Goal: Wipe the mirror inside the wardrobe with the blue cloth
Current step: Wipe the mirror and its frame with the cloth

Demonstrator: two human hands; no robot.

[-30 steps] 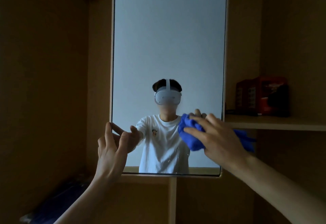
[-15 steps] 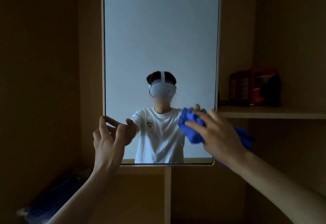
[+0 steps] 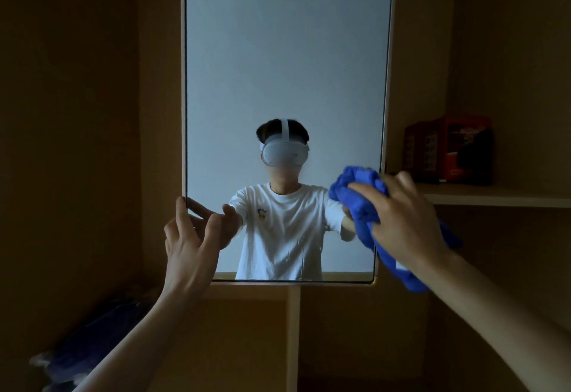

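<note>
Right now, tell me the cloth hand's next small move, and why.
Probably sweep the cloth leftward across the mirror. The right hand holds it bunched at the mirror's lower right edge, so nearly all the surface lies to its left and above. The left hand is at the left edge, out of that path for now.

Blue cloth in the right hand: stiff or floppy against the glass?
Probably floppy: the blue cloth bunches under the right hand and a tail droops below. Likely light, since one hand holds it. It should mould to the mirror.
</note>
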